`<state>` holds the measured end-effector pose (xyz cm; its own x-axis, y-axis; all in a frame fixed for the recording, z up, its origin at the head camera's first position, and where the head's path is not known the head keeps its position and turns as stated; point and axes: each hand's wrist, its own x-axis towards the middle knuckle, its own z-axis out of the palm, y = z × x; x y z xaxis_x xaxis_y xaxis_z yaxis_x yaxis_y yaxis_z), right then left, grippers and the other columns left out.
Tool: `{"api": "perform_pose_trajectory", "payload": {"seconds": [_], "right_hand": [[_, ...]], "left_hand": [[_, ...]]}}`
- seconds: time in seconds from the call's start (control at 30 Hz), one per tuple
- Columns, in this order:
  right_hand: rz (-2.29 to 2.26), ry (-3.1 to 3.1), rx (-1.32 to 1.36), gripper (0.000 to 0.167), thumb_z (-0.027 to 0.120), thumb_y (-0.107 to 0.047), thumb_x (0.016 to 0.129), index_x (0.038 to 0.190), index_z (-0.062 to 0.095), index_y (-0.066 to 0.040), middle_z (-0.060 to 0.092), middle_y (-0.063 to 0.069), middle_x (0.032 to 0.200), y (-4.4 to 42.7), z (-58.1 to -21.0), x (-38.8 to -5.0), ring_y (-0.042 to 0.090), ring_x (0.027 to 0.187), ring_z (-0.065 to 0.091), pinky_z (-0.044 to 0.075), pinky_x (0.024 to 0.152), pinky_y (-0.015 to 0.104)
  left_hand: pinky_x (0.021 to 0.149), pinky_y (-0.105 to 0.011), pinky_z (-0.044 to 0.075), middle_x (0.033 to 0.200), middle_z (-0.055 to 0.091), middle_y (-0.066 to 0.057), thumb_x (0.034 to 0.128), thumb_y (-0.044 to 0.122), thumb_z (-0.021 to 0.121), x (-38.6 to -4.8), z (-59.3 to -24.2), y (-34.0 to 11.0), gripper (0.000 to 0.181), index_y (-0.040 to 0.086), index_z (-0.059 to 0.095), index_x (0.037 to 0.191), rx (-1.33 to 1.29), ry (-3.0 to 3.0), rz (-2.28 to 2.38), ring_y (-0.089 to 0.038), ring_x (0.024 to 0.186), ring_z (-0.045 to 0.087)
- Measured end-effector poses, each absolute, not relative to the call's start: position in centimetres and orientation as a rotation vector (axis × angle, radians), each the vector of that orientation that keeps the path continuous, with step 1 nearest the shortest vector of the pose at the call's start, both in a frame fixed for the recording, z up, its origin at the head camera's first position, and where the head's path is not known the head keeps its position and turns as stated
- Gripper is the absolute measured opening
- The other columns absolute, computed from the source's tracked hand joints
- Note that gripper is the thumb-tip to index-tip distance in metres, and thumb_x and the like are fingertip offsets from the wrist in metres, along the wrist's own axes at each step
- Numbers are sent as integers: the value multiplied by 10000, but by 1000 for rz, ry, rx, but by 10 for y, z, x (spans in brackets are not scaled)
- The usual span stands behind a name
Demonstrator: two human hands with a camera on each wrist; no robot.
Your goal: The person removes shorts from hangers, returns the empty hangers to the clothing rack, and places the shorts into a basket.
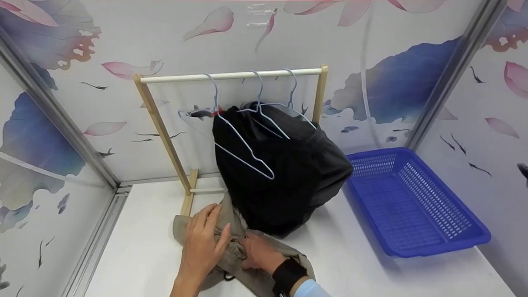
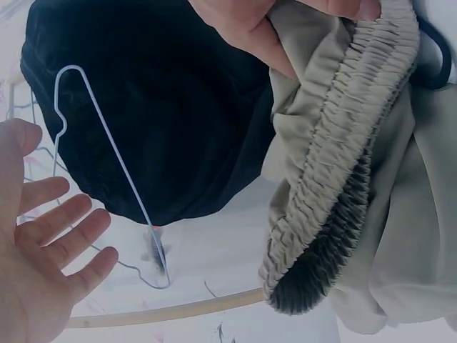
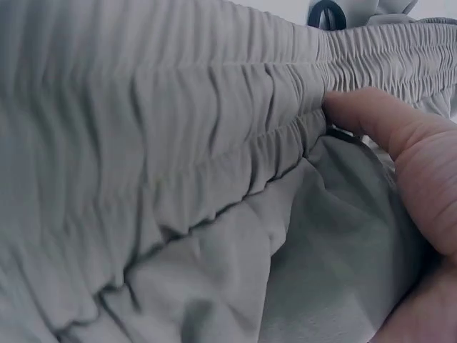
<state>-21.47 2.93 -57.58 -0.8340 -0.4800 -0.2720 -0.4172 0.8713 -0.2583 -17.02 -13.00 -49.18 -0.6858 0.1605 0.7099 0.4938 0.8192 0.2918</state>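
Observation:
Olive-grey elastic-waist pants (image 1: 231, 247) lie bunched on the table, with a dark cord loop at the waistband (image 2: 357, 93). My right hand (image 1: 260, 251) pinches that waistband between thumb and fingers; in the right wrist view its thumb (image 3: 364, 114) presses on the gathered elastic. Above the left part of the pants is my left hand (image 1: 202, 243), fingers spread and nearly straight, holding nothing. In the left wrist view, the same hand (image 2: 50, 236) shows its palm beside a pale blue wire hanger (image 2: 118, 157), apart from the pants. Black garments (image 1: 272, 177) hang just beyond both hands.
A rack with a white rail (image 1: 173, 78) and wooden posts (image 1: 159, 128) stands at the back, carrying three wire hangers. The leftmost hanger (image 1: 243, 138) looks bare, in front of the black cloth. A blue plastic basket (image 1: 373, 214) sits at right. Printed panels (image 1: 264, 37) enclose the table.

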Motion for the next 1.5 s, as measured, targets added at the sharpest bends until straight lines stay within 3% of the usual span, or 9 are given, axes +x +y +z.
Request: {"api": "perform_pose_trajectory", "payload": {"seconds": [0.1,0.17,0.23,0.47,0.77,0.97,1.17,1.33,1.5], "right_hand": [[-345,2730,-720,357,822,-268,843,1146,740,-97,744,50,1135,33,-579,-212,190,1186,644,531,955,294],[-409,2727,-747,168,808,-213,843,922,720,-94,708,45,868,36,-580,-209,170,929,673,533,798,275],[-465,2718,-772,128,793,-164,840,836,678,-107,621,39,766,39,-581,-206,144,755,605,494,694,271],[-582,2731,-868,243,800,-99,821,1043,707,-133,643,-10,1034,52,-582,-195,91,909,616,514,783,242],[-908,2811,-1125,255,806,-62,832,957,624,-189,575,-69,948,69,-577,-183,17,818,508,453,730,176],[-1150,2897,-1248,353,776,53,752,915,545,-158,523,-39,904,82,-574,-177,38,786,449,415,711,165],[-1316,2979,-1323,410,727,139,687,929,540,-134,546,-21,962,99,-570,-177,68,854,514,472,746,217],[-1426,2971,-1301,363,681,164,800,953,550,-138,565,-17,1009,114,-564,-177,102,905,563,505,783,277],[-1533,2919,-1246,290,656,111,921,945,536,-153,526,-36,952,126,-560,-174,91,854,513,458,736,273]], "left_hand": [[907,-547,516,1271,639,-168,876,161,800,-170,-494,-129,463,-9,672,1286,-474,-2296,-619,-344,1100,630],[900,-546,524,1269,640,-167,883,168,791,-170,-496,-129,454,-7,674,1284,-475,-2292,-620,-344,1100,633],[888,-545,531,1264,642,-167,896,182,776,-170,-498,-129,444,-7,674,1285,-477,-2285,-619,-342,1093,636],[851,-532,534,1245,651,-172,931,213,739,-171,-503,-127,412,-12,680,1271,-495,-2254,-630,-342,1061,645],[850,-516,530,1237,650,-164,865,165,791,-167,-506,-129,459,-16,675,1271,-475,-2243,-646,-334,1056,636],[864,-499,528,1245,644,-162,993,276,684,-165,-507,-131,410,-11,668,1286,-473,-2237,-674,-331,1065,634],[864,-502,517,1255,641,-166,1086,438,506,-162,-507,-131,519,-12,665,1291,-468,-2226,-637,-343,1069,638],[922,-505,510,1262,637,-167,1086,461,494,-160,-507,-129,546,-14,662,1297,-462,-2238,-641,-341,1086,632],[938,-497,510,1264,640,-164,1008,307,682,-158,-509,-126,432,-9,661,1302,-462,-2254,-653,-338,1102,633]]}}
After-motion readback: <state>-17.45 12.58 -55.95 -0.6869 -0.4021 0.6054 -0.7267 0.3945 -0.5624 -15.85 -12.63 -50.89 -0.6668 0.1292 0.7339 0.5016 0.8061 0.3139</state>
